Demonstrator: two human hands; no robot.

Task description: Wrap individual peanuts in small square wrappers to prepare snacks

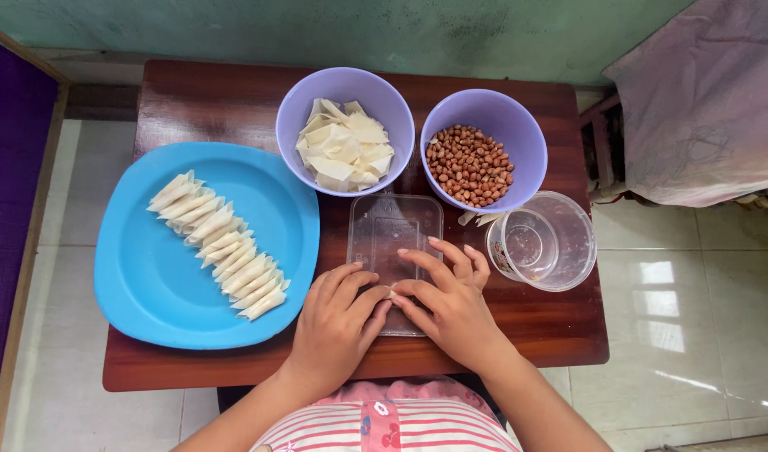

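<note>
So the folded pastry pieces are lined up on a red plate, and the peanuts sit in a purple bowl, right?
Not quite: the head view shows the plate is blue, not red. The folded pastry pieces are lined up on it, and the peanuts do sit in a purple bowl.

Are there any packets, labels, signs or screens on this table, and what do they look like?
No packets, signs or screens show.
Label band: wraps the left side of the clear round tub at the table's right edge; pale with reddish marks, too small to make out.
Clear flat lid: rectangular, unlabelled, lying under both hands, left hand and right hand.
</note>
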